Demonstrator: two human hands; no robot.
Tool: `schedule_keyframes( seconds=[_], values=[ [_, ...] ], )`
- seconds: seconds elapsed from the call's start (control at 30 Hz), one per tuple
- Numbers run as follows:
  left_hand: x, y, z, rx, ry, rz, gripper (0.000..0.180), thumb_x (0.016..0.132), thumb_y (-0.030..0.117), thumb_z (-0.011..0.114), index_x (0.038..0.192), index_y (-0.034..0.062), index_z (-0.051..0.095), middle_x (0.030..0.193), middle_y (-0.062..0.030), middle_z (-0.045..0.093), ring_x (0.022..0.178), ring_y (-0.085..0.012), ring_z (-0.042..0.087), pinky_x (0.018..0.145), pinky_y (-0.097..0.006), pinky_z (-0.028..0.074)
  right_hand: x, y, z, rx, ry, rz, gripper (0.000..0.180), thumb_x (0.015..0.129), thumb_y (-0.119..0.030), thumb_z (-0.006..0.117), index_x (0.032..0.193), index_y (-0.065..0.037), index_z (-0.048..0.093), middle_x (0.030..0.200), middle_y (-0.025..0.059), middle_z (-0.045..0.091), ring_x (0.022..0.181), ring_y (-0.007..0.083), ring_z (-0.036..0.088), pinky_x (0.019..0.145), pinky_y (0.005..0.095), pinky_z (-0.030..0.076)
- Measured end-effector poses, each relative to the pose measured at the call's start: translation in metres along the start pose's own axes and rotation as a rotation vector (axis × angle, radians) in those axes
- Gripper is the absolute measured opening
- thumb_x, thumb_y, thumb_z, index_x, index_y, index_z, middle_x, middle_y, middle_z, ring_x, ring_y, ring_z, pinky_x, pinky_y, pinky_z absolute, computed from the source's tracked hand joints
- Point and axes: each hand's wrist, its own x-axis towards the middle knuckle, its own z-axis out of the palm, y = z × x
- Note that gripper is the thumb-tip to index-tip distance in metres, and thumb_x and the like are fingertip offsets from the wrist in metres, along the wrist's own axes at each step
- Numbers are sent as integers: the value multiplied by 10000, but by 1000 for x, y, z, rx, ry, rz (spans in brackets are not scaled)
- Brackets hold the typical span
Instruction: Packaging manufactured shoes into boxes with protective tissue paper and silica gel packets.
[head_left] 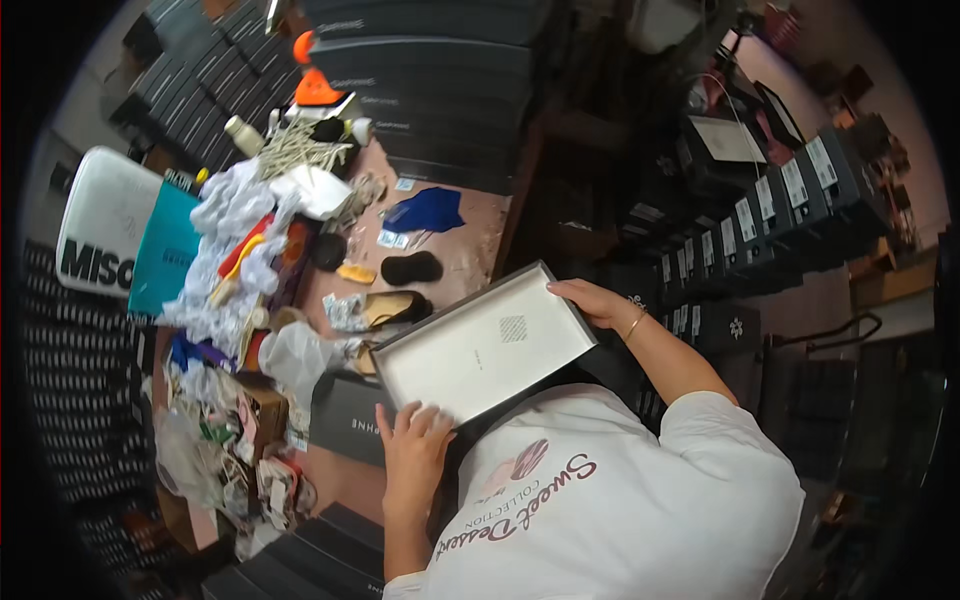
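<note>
With our left hand [412, 447] pinching the near edge and our right hand [597, 303] curled over the far right corner, the open box [484, 345] tilts above the cluttered table [470, 235] and could, we judge, slip onto the shoe [392, 308].

Box lid [485, 345] lies between the left hand [412, 450], at its near corner, and the right hand [592, 302], at its far right edge. Beyond the lid, on the table [470, 225], sit a shoe [392, 308] and an insole [411, 268]. Crumpled paper [232, 250] is heaped to the left; stacked boxes [760, 215] stand to the right.
</note>
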Motion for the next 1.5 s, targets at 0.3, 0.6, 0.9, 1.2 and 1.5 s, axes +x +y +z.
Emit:
schedule_keyframes(
  seconds=[0.3,0.6,0.9,1.2,1.5],
  values=[
    [213,55,48,-179,266,-40,444,814,160,691,1210,17,548,1261,-219,489,1163,-386,454,985,-440,362,2,35,-257,-107,969,-440,559,886,-338,575,1187,123,479,1090,244,608,1021,291,589,861,350,444],
    [278,98,83,-193,-133,-142,414,810,216,698,1144,-1,586,1161,-232,568,1048,-404,569,880,-398,473,209,-67,-358,-327,1153,-541,574,832,-351,631,1161,94,478,1026,326,596,1001,448,579,833,439,470],
    [272,94,103,-273,-155,-413,417,835,248,676,1158,0,583,1177,-243,563,1071,-401,556,909,-404,462,315,-144,-414,-204,800,-543,636,843,-366,643,1226,110,467,1159,277,579,1107,342,563,937,359,417],
    [254,98,124,-302,-153,-571,437,846,310,658,1166,19,590,1169,-212,580,1061,-371,575,899,-386,473,465,-123,-417,-949,915,-655,701,876,-402,578,1320,98,370,1182,330,531,1101,411,538,940,403,439],
    [233,119,118,-349,29,-529,388,846,267,642,1118,-6,598,1077,-214,604,1012,-378,577,883,-412,470,491,-7,-338,-821,597,-573,427,927,-347,414,911,13,643,915,249,638,839,450,594,742,506,468]
  ],
)
